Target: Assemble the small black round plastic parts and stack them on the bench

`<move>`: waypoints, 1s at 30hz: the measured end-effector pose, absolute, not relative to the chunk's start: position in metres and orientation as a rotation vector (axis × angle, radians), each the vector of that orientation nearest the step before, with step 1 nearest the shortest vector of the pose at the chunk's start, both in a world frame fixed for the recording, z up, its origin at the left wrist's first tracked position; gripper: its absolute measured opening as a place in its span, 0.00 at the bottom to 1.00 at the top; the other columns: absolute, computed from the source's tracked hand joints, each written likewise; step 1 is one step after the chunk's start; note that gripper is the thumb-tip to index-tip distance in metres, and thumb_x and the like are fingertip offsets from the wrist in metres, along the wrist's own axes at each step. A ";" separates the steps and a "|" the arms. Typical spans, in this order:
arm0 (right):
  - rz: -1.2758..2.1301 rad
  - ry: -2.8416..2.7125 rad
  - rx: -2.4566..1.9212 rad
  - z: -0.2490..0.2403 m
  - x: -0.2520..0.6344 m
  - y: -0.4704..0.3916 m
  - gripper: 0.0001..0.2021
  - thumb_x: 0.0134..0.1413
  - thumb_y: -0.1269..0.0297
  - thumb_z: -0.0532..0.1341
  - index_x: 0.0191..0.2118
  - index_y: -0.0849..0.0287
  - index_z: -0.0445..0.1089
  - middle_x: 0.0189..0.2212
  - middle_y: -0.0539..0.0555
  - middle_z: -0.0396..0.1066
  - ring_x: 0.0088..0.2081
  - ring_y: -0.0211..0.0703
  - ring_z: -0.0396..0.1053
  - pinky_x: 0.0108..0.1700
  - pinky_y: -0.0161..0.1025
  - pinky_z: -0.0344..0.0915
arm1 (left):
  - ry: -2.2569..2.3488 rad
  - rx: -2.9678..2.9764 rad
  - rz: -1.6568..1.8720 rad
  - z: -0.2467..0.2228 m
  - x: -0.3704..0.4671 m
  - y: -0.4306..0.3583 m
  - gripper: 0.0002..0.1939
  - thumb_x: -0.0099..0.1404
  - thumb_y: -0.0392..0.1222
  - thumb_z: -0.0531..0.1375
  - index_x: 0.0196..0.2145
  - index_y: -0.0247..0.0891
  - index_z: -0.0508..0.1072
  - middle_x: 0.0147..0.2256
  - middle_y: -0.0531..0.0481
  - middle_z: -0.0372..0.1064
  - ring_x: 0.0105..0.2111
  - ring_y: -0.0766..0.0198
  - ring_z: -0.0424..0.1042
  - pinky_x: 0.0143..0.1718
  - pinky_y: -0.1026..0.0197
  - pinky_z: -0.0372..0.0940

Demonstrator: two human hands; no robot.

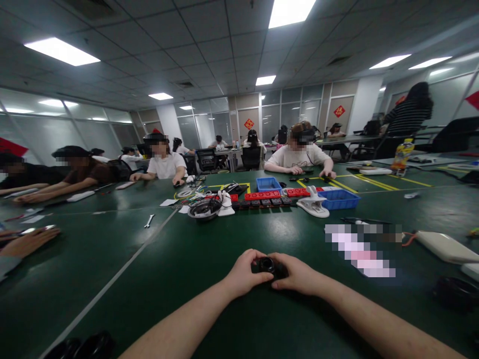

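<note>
Both of my hands meet over the green table [194, 269], close in front of me. Between them is a small black object [267, 264] with a round, ring-like opening facing up; its exact kind does not show. My left hand [244, 274] grips it from the left, with the thumb along its near side. From the right, my right hand [296, 274] closes around its other side, thumb near the front and fingers curled behind. Parts of the object are covered by my fingers.
Ahead lie red power strips [262, 195], a blue tray [341, 199], a white clip stand [313, 203] and tangled cables. A wrench [149, 221] lies left. To the right is a white slab-like device [445, 245]. A co-worker's hand [32, 243] rests at far left.
</note>
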State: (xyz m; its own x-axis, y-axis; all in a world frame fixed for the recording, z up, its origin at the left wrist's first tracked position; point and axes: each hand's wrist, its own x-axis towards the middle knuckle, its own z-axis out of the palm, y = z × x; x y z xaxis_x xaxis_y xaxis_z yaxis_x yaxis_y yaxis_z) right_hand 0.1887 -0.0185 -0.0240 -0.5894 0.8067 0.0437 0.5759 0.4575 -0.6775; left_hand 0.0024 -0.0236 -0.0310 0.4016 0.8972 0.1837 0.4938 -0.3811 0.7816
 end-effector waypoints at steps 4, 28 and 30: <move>1.011 -2.378 -1.144 -0.023 0.190 -0.016 0.20 0.35 0.65 0.63 0.40 0.58 0.65 0.34 0.50 0.67 0.34 0.42 0.64 0.34 0.34 0.58 | 1.105 2.034 0.760 -0.030 0.000 -0.023 0.19 0.46 0.45 0.63 0.36 0.37 0.66 0.34 0.51 0.60 0.32 0.66 0.60 0.32 0.65 0.57; 1.064 -2.400 -1.082 -0.017 0.190 -0.016 0.16 0.37 0.65 0.63 0.37 0.59 0.66 0.30 0.49 0.65 0.31 0.38 0.62 0.31 0.32 0.56 | 1.072 2.043 0.731 -0.025 0.003 -0.028 0.19 0.47 0.45 0.62 0.37 0.37 0.66 0.34 0.52 0.59 0.31 0.66 0.60 0.32 0.66 0.57; 1.088 -2.386 -1.061 -0.018 0.190 -0.016 0.15 0.37 0.66 0.62 0.37 0.60 0.67 0.30 0.48 0.65 0.30 0.38 0.62 0.31 0.31 0.56 | 1.073 2.047 0.733 -0.025 0.003 -0.028 0.19 0.46 0.45 0.62 0.37 0.37 0.66 0.34 0.52 0.59 0.31 0.66 0.60 0.32 0.66 0.57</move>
